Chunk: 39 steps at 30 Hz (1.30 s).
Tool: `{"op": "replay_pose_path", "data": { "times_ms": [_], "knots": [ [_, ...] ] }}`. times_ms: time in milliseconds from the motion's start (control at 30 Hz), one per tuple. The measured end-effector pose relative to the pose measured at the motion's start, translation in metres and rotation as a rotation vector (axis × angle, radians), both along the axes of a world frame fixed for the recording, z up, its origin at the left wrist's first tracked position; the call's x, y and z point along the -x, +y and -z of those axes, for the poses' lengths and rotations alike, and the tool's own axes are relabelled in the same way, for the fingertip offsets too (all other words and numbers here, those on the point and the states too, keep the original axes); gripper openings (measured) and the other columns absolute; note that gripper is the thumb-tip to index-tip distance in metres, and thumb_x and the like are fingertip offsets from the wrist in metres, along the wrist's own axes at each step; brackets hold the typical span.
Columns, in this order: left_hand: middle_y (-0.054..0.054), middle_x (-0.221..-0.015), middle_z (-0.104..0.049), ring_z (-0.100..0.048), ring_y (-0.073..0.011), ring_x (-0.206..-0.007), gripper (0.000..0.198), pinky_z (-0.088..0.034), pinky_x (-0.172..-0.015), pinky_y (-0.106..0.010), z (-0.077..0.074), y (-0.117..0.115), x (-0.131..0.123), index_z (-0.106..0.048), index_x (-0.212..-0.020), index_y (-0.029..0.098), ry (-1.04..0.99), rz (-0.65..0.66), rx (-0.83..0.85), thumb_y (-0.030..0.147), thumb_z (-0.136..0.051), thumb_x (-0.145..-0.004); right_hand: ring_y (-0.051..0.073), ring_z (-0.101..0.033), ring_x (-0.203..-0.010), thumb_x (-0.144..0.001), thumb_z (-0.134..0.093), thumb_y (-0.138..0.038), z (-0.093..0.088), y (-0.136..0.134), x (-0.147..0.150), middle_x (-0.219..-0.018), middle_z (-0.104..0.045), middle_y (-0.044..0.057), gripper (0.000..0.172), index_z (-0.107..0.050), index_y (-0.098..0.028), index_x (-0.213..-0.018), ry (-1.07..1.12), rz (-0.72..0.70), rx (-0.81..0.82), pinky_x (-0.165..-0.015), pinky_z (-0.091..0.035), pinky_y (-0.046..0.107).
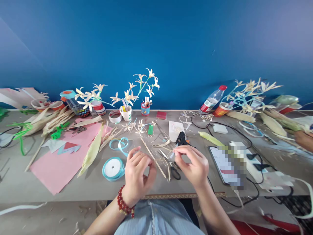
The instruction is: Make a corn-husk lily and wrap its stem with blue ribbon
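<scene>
My left hand [140, 171] is raised over the front of the table, fingers curled toward the thumb; whatever it may hold is hidden. A roll of light blue ribbon [112, 168] lies just left of it. My right hand [193, 163] has thumb and fingertips drawn together in a pinch, and I cannot make out what is in it. Right behind those fingertips lies a black glue gun [182, 139]. A pair of scissors [174, 170] with dark handles rests between the hands, beside thin dry husk strips [154, 158]. Several small cream husk flowers [140, 127] lie farther back.
Husk flowers on blue stems [146, 81] stand in cups along the wall. Pink paper [57, 169] and a husk [91, 153] lie left. On the right are a phone [222, 164], a power strip [254, 166], cables and a bottle [212, 99]. Another person's hand [304, 140] shows far right.
</scene>
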<state>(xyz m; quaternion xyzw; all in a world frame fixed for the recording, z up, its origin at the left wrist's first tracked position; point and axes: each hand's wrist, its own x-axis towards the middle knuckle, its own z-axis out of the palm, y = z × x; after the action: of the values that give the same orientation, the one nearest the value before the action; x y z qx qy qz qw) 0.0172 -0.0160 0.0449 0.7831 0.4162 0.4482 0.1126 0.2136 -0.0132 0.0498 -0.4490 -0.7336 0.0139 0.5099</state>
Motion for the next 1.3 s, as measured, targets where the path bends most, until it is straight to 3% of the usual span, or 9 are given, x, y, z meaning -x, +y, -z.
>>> {"op": "replay_pose_path", "data": {
  "times_ms": [133,200,367,500,700,833,1000,1233,1300],
  "knots": [
    [0.003,-0.063,-0.054,-0.053,-0.0157,-0.062,0.018,-0.042,-0.099,-0.046,0.000,0.000,-0.001,-0.046,-0.073,0.023,0.006,0.003,0.005,0.007,-0.051,-0.081,0.017,-0.068,-0.070,-0.081,-0.061,-0.009,-0.002,-0.006,0.010,-0.091,-0.073,0.005,0.024,-0.064,-0.022,-0.101,0.010,-0.164,0.196,-0.068,-0.057,0.029],
    [0.003,-0.063,-0.055,-0.054,-0.0159,-0.063,0.018,-0.042,-0.099,-0.047,0.000,-0.001,-0.002,-0.047,-0.073,0.023,0.004,0.008,0.002,0.007,-0.051,-0.081,0.015,-0.066,-0.065,-0.081,-0.060,-0.009,-0.003,-0.007,0.020,-0.083,-0.072,0.003,0.019,-0.063,-0.022,-0.095,0.009,-0.200,0.221,-0.064,-0.055,0.026],
    [0.003,-0.063,-0.056,-0.054,-0.0151,-0.062,0.019,-0.043,-0.098,-0.046,-0.002,-0.002,-0.004,-0.046,-0.072,0.022,0.006,0.010,-0.021,0.005,-0.052,-0.079,0.013,-0.059,-0.057,-0.083,-0.057,-0.006,-0.001,-0.005,0.032,-0.063,-0.062,-0.002,0.018,-0.056,-0.022,-0.074,-0.013,-0.180,0.184,-0.056,-0.048,0.023],
    [0.003,-0.062,-0.056,-0.053,-0.0154,-0.061,0.020,-0.043,-0.098,-0.047,0.000,-0.003,-0.004,-0.046,-0.072,0.023,0.012,-0.007,-0.031,0.005,-0.053,-0.078,0.013,-0.060,-0.057,-0.081,-0.057,-0.006,0.003,-0.004,0.023,-0.064,-0.064,-0.002,0.017,-0.057,-0.022,-0.076,-0.085,-0.156,0.148,-0.058,-0.047,0.024],
    [0.004,-0.060,-0.050,-0.050,-0.0150,-0.059,0.020,-0.043,-0.098,-0.047,-0.003,-0.003,0.000,-0.044,-0.072,0.023,-0.007,-0.027,-0.050,0.006,-0.053,-0.078,0.014,-0.063,-0.059,-0.085,-0.058,-0.009,0.005,-0.003,-0.003,-0.073,-0.069,0.001,0.013,-0.061,-0.022,-0.082,-0.050,0.024,0.084,-0.061,-0.050,0.026],
    [0.004,-0.061,-0.051,-0.051,-0.0148,-0.060,0.021,-0.043,-0.098,-0.046,-0.003,-0.002,-0.003,-0.044,-0.071,0.022,0.010,-0.023,-0.044,0.005,-0.053,-0.078,0.015,-0.065,-0.063,-0.082,-0.062,-0.012,0.002,-0.008,0.007,-0.084,-0.071,0.003,0.019,-0.061,-0.021,-0.099,-0.044,-0.125,0.180,-0.065,-0.053,0.027],
    [0.004,-0.061,-0.053,-0.051,-0.0145,-0.060,0.019,-0.042,-0.099,-0.045,-0.001,-0.003,-0.006,-0.045,-0.070,0.022,0.038,-0.014,-0.043,0.006,-0.052,-0.079,0.014,-0.061,-0.059,-0.083,-0.056,-0.007,0.001,-0.006,0.026,-0.068,-0.066,-0.001,0.014,-0.058,-0.021,-0.080,-0.081,-0.152,0.166,-0.060,-0.048,0.024],
    [0.005,-0.060,-0.049,-0.050,-0.0142,-0.059,0.019,-0.043,-0.099,-0.045,0.000,-0.003,-0.002,-0.045,-0.070,0.022,0.021,-0.059,-0.048,0.006,-0.052,-0.079,0.013,-0.061,-0.059,-0.085,-0.057,-0.007,0.005,-0.004,-0.002,-0.070,-0.067,0.000,0.014,-0.059,-0.020,-0.081,-0.092,0.032,0.079,-0.062,-0.046,0.024],
    [0.005,-0.059,-0.048,-0.050,-0.0140,-0.058,0.020,-0.043,-0.099,-0.045,0.000,-0.001,-0.002,-0.044,-0.069,0.022,0.023,-0.060,-0.058,0.006,-0.052,-0.079,0.013,-0.062,-0.060,-0.085,-0.058,-0.009,0.004,-0.007,-0.004,-0.074,-0.069,0.002,0.012,-0.060,-0.020,-0.085,-0.069,0.027,0.094,-0.063,-0.048,0.025]
  ]
}}
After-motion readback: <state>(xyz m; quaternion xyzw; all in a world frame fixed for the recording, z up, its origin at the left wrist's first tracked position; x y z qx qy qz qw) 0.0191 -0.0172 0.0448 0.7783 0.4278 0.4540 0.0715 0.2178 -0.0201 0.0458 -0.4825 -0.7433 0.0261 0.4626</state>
